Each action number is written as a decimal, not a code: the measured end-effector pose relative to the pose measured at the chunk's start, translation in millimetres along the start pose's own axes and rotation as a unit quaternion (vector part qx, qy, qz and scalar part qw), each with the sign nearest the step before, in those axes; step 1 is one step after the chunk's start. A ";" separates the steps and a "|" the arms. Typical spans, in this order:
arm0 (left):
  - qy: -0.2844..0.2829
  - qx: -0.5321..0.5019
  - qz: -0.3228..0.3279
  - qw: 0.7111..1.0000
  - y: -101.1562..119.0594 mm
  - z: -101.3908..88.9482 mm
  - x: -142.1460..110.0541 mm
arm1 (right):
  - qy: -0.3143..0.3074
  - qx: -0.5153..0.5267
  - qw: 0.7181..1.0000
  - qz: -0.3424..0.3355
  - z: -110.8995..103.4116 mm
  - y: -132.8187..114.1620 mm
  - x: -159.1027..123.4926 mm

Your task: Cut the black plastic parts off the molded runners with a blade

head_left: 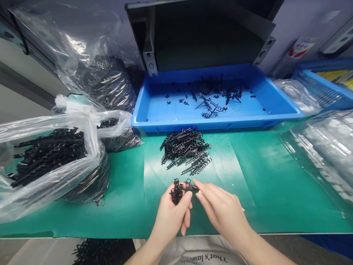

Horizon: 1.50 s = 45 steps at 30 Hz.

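Note:
My left hand (176, 209) is closed around a bunch of small black plastic parts (177, 191) with ring-shaped ends. One ringed black part (188, 183) sticks out toward the other hand. My right hand (217, 202) pinches a small dark piece (195, 187) at its fingertips, close to that ring; whether the two are joined I cannot tell. Just beyond both hands lies a pile of black ladder-like plastic strips (186, 149) on the green table mat (127, 209).
A blue tray (220, 125) behind the pile holds scattered black pieces. Clear plastic bags full of black parts (49, 154) stand on the left. On the right are clear plastic trays (325, 147) and a blue basket (314, 88). A dark panel (206, 36) overhangs the tray.

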<state>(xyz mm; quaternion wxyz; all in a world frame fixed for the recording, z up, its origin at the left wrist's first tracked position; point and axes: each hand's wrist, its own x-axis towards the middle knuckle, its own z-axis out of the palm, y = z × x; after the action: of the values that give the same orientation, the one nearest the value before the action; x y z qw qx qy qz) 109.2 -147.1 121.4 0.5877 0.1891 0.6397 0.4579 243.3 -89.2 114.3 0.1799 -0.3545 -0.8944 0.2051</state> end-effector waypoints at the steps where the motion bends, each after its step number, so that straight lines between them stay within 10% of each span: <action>1: 0.011 -0.006 0.004 1.000 0.2 -1.6 0.2 | -0.009 -0.021 1.000 0.011 -0.6 3.4 5.0; 10: 0.067 0.069 0.035 0.995 -2.3 -15.1 0.9 | -0.134 -0.123 0.982 0.040 -12.2 40.7 62.4; 18: 0.118 0.180 0.185 0.959 9.4 -31.9 11.5 | -0.168 -0.004 0.985 -0.048 -35.9 39.5 50.6; 26: -0.119 -0.025 -0.017 0.992 1.4 -4.5 9.4 | -0.176 0.195 0.965 -0.004 -38.2 17.5 39.2; 31: -0.088 -0.065 -0.014 0.994 7.5 0.5 6.4 | -0.131 0.203 0.967 0.078 -27.1 18.5 20.7; 45: -0.084 -0.018 -0.009 0.996 7.2 -2.2 2.6 | -0.068 0.097 0.993 -0.022 -20.5 3.5 0.6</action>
<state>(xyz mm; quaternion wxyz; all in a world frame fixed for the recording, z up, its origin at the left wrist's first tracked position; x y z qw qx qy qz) 104.3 -142.1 125.4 0.6469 0.2106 0.5811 0.4467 254.4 -81.6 130.1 0.1564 -0.3011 -0.8881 0.3102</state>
